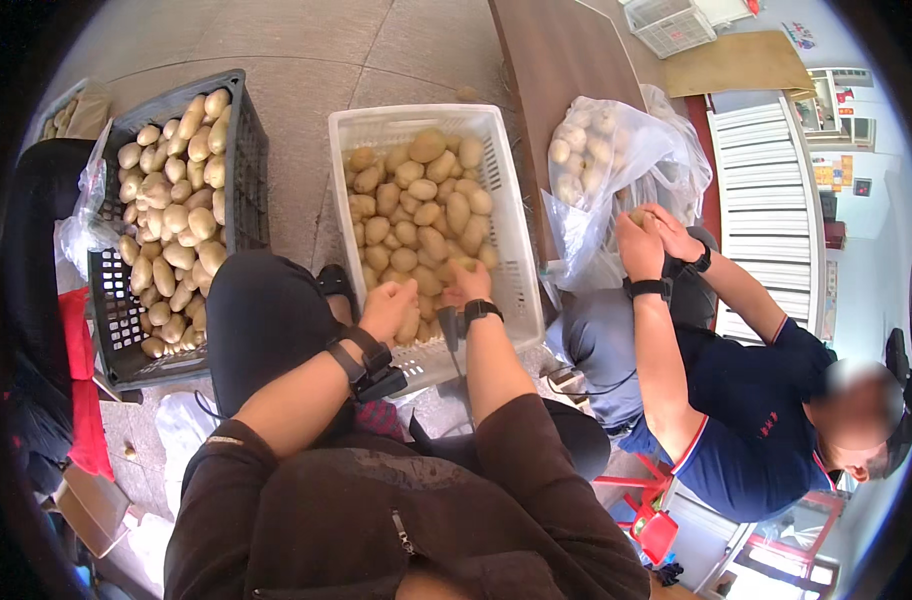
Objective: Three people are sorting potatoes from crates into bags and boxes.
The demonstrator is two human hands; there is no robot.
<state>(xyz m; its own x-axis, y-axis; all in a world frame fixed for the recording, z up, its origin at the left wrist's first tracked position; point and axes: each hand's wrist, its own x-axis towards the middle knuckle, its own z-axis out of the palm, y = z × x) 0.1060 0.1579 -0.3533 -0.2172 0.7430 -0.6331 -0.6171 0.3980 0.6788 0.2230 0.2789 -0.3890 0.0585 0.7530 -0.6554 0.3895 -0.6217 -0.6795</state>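
Note:
Both my hands are over a white plastic crate (527, 300) filled with potatoes (424, 189). My left hand (388, 309) is at the crate's near left, fingers bent, right beside a potato (408, 324); blur hides whether it grips that one. To its right, my right hand (471, 283) reaches down among the potatoes, its fingers around a yellowish potato (465, 263) that shows at the fingertips. A dark band with a small device is strapped on each wrist.
Left of my knee stands a black plastic crate (250, 165) of potatoes. On the right, a co-worker (748, 420) holds a potato (639, 216) in both hands, near a clear plastic bag (613, 172) of potatoes. A brown board (568, 52) runs along the white crate's right side.

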